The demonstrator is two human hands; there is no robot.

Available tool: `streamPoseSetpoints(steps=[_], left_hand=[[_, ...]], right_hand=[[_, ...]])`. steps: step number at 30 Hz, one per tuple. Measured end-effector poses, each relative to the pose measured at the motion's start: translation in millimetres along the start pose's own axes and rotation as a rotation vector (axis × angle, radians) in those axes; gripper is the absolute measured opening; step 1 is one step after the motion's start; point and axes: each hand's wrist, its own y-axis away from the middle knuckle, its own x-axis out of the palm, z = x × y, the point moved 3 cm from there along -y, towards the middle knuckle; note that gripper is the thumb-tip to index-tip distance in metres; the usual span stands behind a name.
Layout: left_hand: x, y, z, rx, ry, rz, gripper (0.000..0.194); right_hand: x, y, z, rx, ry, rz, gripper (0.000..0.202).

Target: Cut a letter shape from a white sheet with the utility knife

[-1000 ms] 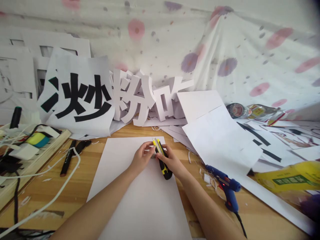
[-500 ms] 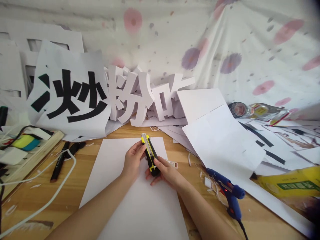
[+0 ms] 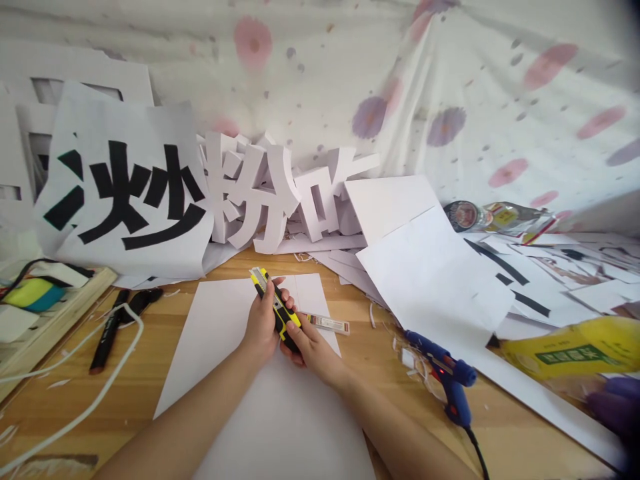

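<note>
A black-and-yellow utility knife [image 3: 283, 317] with a silvery metal channel along its face lies slantwise between the left hand [image 3: 259, 323] and right hand [image 3: 316, 351], its front end pointing up and left, over the white sheet [image 3: 300, 427].

Cutter [image 3: 278, 309] over sheet [image 3: 290, 427]; marker [image 3: 105, 343] left, glue gun [image 3: 453, 383] right, letters [image 3: 246, 200] behind

Left forearm [image 3: 200, 400], right forearm [image 3: 395, 420] bare, converging forward; left grip [image 3: 261, 328], right grip [image 3: 316, 350] close together, both closed, fingers [image 3: 285, 294] curled, thumbs [image 3: 269, 295] uppermost.
</note>
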Motion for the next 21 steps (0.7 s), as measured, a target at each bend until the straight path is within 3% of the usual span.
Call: streamPoseSetpoints(steps=[8,15,21], left_hand=[[5.0,0.2,-3.4,0.036,-0.007,-0.035,0.034],[8.8,5.3,-6.6,0.181,-0.05,-0.183,0.041],[5.4,4.0,-9.1,0.187,-0.044,-0.18,0.036]], right_hand=[[2.5,-4.5,-8.8,0.008,0.051,-0.057,0.042],[11.6,-4.4,-10.0,-0.07,-0.064,-0.158,0.047],[7.8,-3.6,-4.3,-0.04,-0.082,-0.056,0.038]])
